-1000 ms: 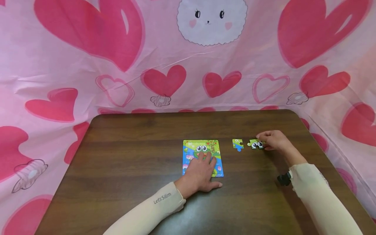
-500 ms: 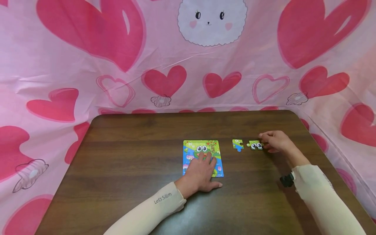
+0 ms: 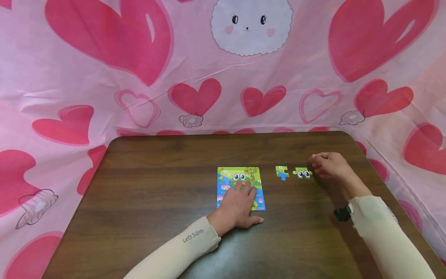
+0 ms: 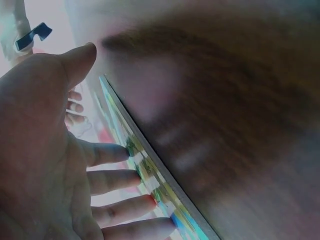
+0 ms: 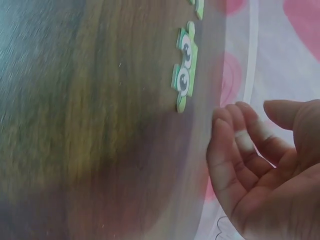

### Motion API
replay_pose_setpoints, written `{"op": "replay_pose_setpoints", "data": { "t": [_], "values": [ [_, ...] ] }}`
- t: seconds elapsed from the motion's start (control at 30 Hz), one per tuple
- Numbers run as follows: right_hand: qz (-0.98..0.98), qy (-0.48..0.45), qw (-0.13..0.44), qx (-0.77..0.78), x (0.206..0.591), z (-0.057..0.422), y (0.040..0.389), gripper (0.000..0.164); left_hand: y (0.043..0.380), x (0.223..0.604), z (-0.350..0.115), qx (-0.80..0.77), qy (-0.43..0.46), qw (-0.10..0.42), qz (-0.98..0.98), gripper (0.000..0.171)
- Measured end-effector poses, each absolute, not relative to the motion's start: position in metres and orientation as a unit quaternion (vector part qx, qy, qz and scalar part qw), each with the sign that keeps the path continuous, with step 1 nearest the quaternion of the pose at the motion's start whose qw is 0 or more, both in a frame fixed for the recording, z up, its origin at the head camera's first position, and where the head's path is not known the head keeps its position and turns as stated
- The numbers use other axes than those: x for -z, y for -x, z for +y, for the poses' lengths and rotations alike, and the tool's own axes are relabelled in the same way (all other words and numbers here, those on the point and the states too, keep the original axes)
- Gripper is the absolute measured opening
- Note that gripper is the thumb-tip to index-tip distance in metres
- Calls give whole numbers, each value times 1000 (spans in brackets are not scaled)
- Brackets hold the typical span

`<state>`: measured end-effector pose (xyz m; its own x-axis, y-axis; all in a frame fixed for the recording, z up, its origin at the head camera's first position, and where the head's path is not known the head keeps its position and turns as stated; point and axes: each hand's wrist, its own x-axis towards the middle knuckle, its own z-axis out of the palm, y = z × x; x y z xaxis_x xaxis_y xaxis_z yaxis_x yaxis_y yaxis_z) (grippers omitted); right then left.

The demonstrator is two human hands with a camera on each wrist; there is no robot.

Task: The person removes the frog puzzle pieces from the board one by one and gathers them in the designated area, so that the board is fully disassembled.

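My left hand (image 3: 237, 203) lies with spread fingers on a square frog picture board (image 3: 225, 181), covering part of the frog. In the left wrist view, the fingertips (image 4: 131, 178) touch the face of the board (image 4: 176, 206). To the right of the board are two jigsaw pieces on the table: a green and blue corner piece (image 3: 280, 170), and a green piece with two frog eyes (image 3: 303, 173). A narrow gap parts them. My right hand (image 3: 331, 164) hovers just right of the eye piece (image 5: 185, 67), fingers loosely bent, holding nothing.
The brown wooden table (image 3: 156, 186) has rounded far corners. Behind it and at both sides hangs a pink cloth (image 3: 230, 69) printed with hearts. A black strap (image 3: 342, 213) sits at the right wrist.
My right hand has let go of the eye piece and drawn back slightly to the right. The eye piece has shifted a little left. My left hand stays on the board.
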<state>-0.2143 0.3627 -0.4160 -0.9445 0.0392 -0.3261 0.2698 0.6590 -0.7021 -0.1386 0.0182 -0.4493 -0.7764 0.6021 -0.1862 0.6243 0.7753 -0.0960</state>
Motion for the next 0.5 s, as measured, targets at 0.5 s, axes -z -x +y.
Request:
{"op": "replay_pose_setpoints", "data": {
  "t": [0.5],
  "values": [
    [889, -64, 113, 440, 412, 304, 234, 51, 138, 451, 18, 69, -325, 74, 940, 92]
  ]
}}
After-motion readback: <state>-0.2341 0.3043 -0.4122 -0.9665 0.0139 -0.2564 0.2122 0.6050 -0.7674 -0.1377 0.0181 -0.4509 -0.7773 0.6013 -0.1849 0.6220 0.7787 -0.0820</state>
